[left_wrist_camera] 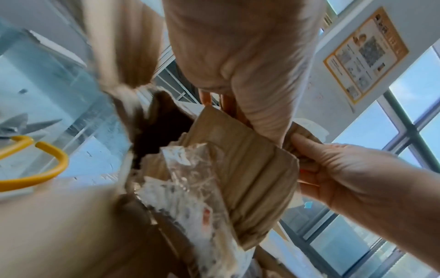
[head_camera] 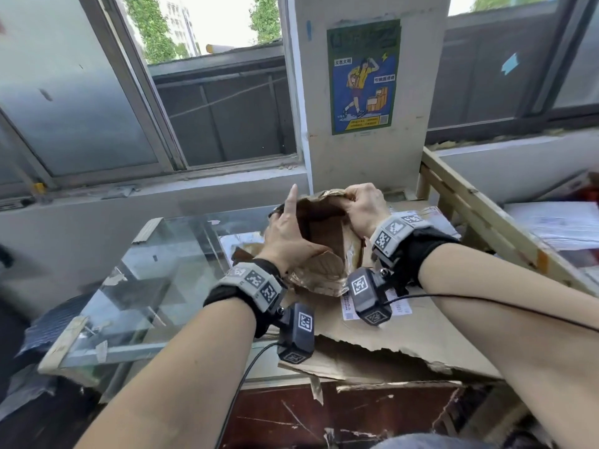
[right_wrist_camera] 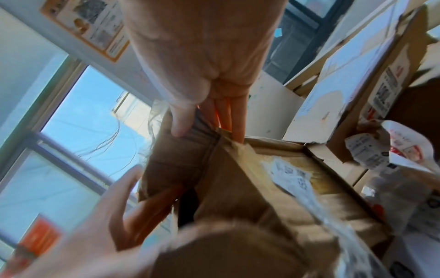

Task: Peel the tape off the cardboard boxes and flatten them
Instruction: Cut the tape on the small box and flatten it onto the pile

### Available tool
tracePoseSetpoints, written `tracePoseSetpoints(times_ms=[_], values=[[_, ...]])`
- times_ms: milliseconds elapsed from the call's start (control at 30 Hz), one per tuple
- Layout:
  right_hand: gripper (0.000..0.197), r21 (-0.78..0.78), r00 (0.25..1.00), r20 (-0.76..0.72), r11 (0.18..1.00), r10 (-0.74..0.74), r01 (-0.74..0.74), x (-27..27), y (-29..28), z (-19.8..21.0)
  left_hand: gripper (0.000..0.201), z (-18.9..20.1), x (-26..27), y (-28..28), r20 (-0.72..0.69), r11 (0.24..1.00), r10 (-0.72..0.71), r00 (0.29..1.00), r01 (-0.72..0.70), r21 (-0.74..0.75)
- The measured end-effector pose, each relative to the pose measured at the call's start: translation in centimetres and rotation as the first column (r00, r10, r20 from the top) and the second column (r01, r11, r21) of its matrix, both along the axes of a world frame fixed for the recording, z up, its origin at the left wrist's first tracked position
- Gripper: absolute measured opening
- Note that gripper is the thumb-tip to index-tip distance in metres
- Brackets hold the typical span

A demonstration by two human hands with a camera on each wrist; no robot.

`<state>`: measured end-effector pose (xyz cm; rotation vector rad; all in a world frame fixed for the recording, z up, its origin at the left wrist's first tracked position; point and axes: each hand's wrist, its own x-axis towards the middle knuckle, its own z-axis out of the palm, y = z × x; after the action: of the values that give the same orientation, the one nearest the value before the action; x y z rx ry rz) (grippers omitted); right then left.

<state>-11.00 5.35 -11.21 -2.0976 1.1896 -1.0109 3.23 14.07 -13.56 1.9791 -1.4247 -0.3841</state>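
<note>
Brown, crumpled small cardboard box (head_camera: 324, 236) is held above the flattened-cardboard-covered worktop (head_camera: 421, 332); left hand (head_camera: 287, 234) braces one wall, right hand (head_camera: 364, 205) pinches the far rim. Pull walls apart steadily, watching clear tape (left_wrist_camera: 190, 169).

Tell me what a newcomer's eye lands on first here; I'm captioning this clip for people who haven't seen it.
First, the crumpled brown cardboard box held up at centre, the left hand on its near-left side, forefinger pointing up, and the right hand gripping its far top edge. Next, the blue-and-green cartoon poster on the pillar behind. Below lies a torn flat cardboard sheet.
</note>
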Motion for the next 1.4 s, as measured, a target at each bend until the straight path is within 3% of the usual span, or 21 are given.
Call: tracePoseSetpoints(times_ms=[133,333,567,700,833,1000,1100,1267,1400], values=[[0.029,0.166,0.994,0.082,0.985,-0.066,0.052,-1.2,-1.6,-0.2,0.134,-0.4,0.2,-0.1,0.095,0.999,-0.011,0.995,0.015,-0.040],[0.039,0.355,0.954,0.272,0.935,-0.122,0.018,-1.2,-3.0,-1.8,0.091,-0.7,0.0,-0.4,0.080,0.990,0.130,0.988,-0.134,0.043],[0.049,0.416,0.927,0.372,0.900,-0.038,-0.130,-1.0,-2.9,-1.9,0.071,-0.3,-0.1,-0.8,0.013,0.945,0.293,0.956,-0.292,0.144],[0.052,0.413,0.932,0.360,0.903,-0.045,-0.116,-0.9,-2.2,-1.4,0.040,0.3,-0.4,-0.6,0.082,0.941,0.308,0.948,-0.316,0.120],[0.029,0.425,0.923,0.377,0.900,-0.079,-0.096,-1.3,-1.3,-0.2,0.042,0.7,-0.5,-0.5,0.031,0.941,0.335,0.942,-0.336,0.028],[0.033,0.375,0.916,0.368,0.927,-0.158,0.009,-1.0,-1.9,-0.7,0.045,0.6,-0.5,-0.2,-0.031,0.914,0.403,0.915,-0.404,-0.039],[0.033,0.309,0.945,0.255,0.943,-0.204,0.121,-0.4,-1.6,-0.2,0.044,0.4,-1.0,-0.1,-0.073,0.915,0.391,0.917,-0.396,-0.077],[0.081,0.327,0.962,-0.098,0.905,-0.255,0.273,0.3,-0.1,0.6,0.040,0.7,-1.7,-0.2,-0.018,0.919,0.365,0.931,-0.363,-0.155],[0.107,0.492,0.954,-0.158,0.818,-0.254,0.299,0.4,0.6,0.9,0.038,1.0,-2.0,0.2,0.072,0.907,0.368,0.927,-0.340,-0.248]])
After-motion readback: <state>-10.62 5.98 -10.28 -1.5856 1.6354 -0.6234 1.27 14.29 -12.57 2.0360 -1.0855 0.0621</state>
